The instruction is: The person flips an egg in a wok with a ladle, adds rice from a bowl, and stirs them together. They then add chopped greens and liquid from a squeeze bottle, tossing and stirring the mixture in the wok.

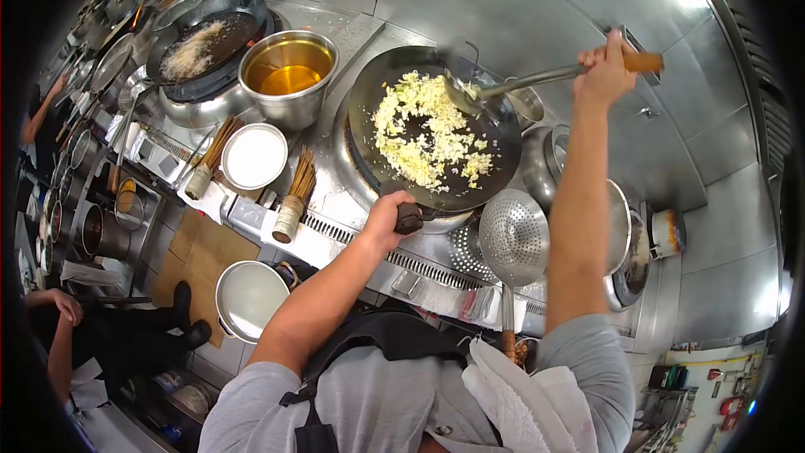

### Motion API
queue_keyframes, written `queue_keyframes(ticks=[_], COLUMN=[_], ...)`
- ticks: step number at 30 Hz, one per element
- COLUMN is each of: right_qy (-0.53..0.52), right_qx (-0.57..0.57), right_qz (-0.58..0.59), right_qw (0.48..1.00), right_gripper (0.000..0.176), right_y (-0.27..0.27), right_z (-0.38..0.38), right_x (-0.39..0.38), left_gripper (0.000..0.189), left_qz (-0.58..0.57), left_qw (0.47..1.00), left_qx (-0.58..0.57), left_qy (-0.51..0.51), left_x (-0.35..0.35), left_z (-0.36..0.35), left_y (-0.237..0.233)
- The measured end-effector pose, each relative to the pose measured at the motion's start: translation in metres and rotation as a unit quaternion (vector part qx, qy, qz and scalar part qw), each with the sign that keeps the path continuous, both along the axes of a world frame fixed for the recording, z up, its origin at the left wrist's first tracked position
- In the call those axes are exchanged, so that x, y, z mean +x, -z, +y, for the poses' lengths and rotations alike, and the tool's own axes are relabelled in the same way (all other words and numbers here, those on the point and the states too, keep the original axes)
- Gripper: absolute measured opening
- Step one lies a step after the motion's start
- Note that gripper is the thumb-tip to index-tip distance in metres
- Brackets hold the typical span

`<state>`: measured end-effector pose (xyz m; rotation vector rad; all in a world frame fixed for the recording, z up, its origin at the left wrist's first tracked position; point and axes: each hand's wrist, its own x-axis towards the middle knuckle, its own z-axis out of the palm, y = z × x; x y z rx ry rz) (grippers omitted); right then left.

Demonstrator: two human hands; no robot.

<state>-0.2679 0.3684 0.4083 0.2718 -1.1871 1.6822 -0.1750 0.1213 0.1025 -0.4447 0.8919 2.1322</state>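
Gripping the dark wok [488,191] by its handle [409,218], the left hand [387,221] has curled fingers; the right hand's [605,75] fingers wrap a ladle's [537,80] wooden end. Pale-yellow chopped food [438,101] lies in the wok, under the ladle's blurred head.

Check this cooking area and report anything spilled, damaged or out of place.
The small pot at far right has orange-brown streaks on its side, perhaps dried drips or scorching. Cardboard lies on the floor, where an edge might catch a foot. The chopped food sits within the wok.
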Motion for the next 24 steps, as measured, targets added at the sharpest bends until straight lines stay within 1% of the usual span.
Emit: queue_keyframes(ticks=[1, 3, 4, 5, 6, 8, 9, 10, 12, 13, 15, 16, 17, 19, 20, 23, 24], right_qy=[-0.041, -0.047, -0.079, -0.117, -0.145, -0.09, -0.064, -0.071, -0.084, -0.072, -0.14, -0.177, -0.173, -0.109, -0.083, -0.121, -0.102], right_qx=[0.055, 0.079, 0.107, 0.136, 0.155, 0.166, 0.174, 0.142, 0.073, 0.074, 0.134, 0.163, 0.167, 0.17, 0.173, 0.112, 0.093], right_qz=[0.03, -0.026, -0.08, -0.134, -0.199, -0.153, -0.134, -0.081, 0.027, 0.027, -0.091, -0.153, -0.166, -0.186, -0.197, -0.186, -0.179], right_qw=[0.997, 0.995, 0.988, 0.975, 0.957, 0.97, 0.973, 0.984, 0.993, 0.994, 0.977, 0.959, 0.956, 0.962, 0.961, 0.969, 0.974], right_gripper=[0.017, 0.019, 0.017, 0.016, 0.014, 0.015, 0.016, 0.016, 0.017, 0.017, 0.017, 0.018, 0.017, 0.016, 0.016, 0.016, 0.017], right_y=[0.022, 0.087, 0.076, 0.052, 0.041, 0.012, 0.007, 0.013, 0.041, 0.071, 0.07, 0.071, 0.052, 0.0, -0.011, -0.003, 0.012], right_z=[0.003, -0.037, -0.047, -0.063, -0.072, -0.086, -0.09, -0.091, -0.089, -0.092, -0.095, -0.098, -0.103, -0.114, -0.115, -0.101, -0.094], right_x=[-0.002, -0.011, -0.012, -0.013, -0.002, -0.003, -0.003, -0.002, 0.0, -0.006, 0.016, 0.025, 0.036, 0.075, 0.086, 0.098, 0.079], left_gripper=[0.014, 0.014, 0.014, 0.014, 0.015, 0.016, 0.016, 0.017, 0.017, 0.017, 0.017, 0.017, 0.017, 0.018, 0.018, 0.017, 0.017], left_qz=[-0.006, -0.018, -0.018, -0.011, -0.016, -0.006, -0.01, -0.016, -0.015, -0.014, -0.005, -0.006, -0.011, -0.015, -0.013, -0.018, -0.024], left_qw=[1.0, 1.0, 1.0, 1.0, 1.0, 1.0, 1.0, 1.0, 1.0, 1.0, 1.0, 1.0, 1.0, 1.0, 1.0, 1.0, 1.0], left_qx=[-0.008, -0.001, 0.004, 0.01, 0.008, 0.006, 0.002, -0.001, 0.004, 0.006, 0.005, 0.004, 0.0, -0.005, 0.004, 0.009, 0.005], left_qy=[-0.017, -0.006, -0.005, -0.009, -0.001, 0.007, 0.007, 0.005, -0.004, -0.005, 0.002, 0.002, -0.006, -0.014, -0.013, -0.015, -0.014], left_x=[0.001, 0.003, -0.003, -0.01, -0.001, -0.007, -0.005, -0.002, -0.002, 0.0, -0.001, 0.0, 0.005, 0.0, -0.001, -0.001, 0.0], left_z=[0.002, 0.0, -0.001, -0.001, -0.002, 0.0, 0.0, -0.001, -0.002, -0.001, -0.003, -0.006, -0.007, 0.0, 0.004, -0.003, -0.004], left_y=[-0.001, 0.003, 0.002, 0.001, 0.006, 0.003, 0.003, 0.003, 0.003, 0.002, -0.006, -0.007, -0.003, 0.0, 0.0, 0.003, 0.002])
